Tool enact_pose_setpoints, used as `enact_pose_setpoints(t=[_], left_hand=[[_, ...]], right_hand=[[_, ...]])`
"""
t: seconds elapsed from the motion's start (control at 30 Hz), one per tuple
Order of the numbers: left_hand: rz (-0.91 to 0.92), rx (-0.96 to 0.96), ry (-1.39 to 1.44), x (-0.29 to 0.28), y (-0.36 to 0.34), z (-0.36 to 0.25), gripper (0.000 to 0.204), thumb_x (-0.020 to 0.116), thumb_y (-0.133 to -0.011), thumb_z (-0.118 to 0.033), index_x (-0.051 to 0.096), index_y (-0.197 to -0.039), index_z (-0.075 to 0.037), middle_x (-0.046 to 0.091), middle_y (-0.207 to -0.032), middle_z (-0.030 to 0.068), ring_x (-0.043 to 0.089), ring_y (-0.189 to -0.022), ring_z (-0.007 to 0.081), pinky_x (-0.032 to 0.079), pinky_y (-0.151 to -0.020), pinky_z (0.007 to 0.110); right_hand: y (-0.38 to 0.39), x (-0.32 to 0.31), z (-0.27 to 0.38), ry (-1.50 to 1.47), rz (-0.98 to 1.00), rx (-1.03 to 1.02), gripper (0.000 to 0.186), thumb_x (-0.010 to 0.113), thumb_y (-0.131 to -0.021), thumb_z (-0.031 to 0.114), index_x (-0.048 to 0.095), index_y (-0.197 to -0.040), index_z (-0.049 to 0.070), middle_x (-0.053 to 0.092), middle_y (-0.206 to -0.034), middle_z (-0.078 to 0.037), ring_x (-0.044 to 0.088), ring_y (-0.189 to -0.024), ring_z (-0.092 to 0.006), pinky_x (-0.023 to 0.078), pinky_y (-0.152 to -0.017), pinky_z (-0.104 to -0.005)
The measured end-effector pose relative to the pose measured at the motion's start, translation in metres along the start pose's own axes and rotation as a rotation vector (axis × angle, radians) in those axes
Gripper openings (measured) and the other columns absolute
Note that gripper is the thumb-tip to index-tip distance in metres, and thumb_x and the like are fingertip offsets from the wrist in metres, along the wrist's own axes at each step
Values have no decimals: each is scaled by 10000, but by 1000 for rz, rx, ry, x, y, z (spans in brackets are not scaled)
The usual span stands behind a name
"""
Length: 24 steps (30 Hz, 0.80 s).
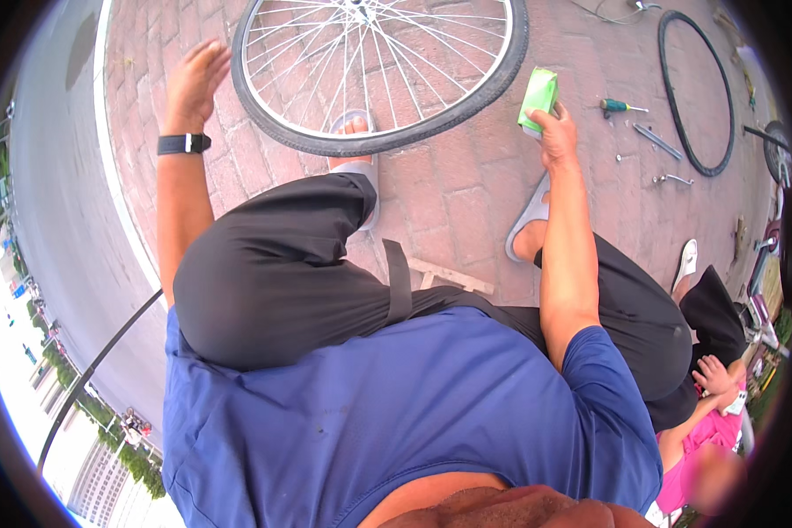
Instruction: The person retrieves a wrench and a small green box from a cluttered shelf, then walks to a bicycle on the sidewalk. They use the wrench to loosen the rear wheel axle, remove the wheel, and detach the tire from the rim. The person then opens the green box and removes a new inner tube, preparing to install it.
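Note:
A bicycle wheel (387,145) with a black tyre, silver rim and thin spokes is in front of me at the top, its upper part cut off by the view's edge. My left hand (201,77) is just left of the tyre, open, its fingers stretched out with nothing seen in them. I cannot tell whether the fingertips touch the tyre. To the right of the wheel, my right hand (556,134) grips the lower end of a small green and white packet (539,92), held above the brick paving.
On the paving (449,198) to the right lie a green-handled screwdriver (614,106), a metal bar (657,141), a small wrench-like tool (674,179) and a loose black tyre (728,106). A person in pink (722,431) sits at right. A pale kerb (106,114) borders the road.

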State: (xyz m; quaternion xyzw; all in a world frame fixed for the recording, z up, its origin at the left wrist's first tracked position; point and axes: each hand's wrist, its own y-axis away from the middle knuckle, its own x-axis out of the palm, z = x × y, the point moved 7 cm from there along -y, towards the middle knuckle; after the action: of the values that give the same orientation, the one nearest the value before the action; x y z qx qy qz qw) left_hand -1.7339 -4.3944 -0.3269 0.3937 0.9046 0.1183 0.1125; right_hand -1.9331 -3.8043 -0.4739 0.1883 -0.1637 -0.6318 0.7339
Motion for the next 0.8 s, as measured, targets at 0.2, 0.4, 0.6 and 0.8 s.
enact_pose_setpoints(t=[0.2,0.4,0.6,0.8], left_hand=[[661,402,-476,178,109,-188,439,612,-980,-213,577,-1334,44,651,-1247,166,637,-1154,237,529,-1000,337],[890,499,-507,286,184,-205,724,748,-921,-353,458,-1471,17,611,-1326,178,593,-1176,228,488,-1014,355],[731,346,-309,302,210,-168,567,543,-1013,-523,660,-1279,-37,698,-1181,91,682,-1098,181,577,-910,310],[800,-10,-114,308,214,-161,389,594,-1008,-364,693,-1112,-2,706,-1076,113,677,-928,166,548,-771,325]], right_hand=[[69,49,114,-417,509,138,563,601,-928,346,538,-1351,-20,662,-1198,-185,676,-1029,-315,555,-879,-467],[173,104,216,-305,891,-5,591,451,-1026,455,536,-1319,-51,684,-1123,-224,728,-928,-333,642,-697,-412],[233,119,248,-301,970,-31,740,359,-1034,593,517,-1304,-77,685,-1051,-247,746,-856,-329,650,-617,-323],[254,110,245,-420,933,-30,671,433,-1035,508,536,-1259,-115,686,-1042,-255,741,-913,-332,638,-737,-366]])
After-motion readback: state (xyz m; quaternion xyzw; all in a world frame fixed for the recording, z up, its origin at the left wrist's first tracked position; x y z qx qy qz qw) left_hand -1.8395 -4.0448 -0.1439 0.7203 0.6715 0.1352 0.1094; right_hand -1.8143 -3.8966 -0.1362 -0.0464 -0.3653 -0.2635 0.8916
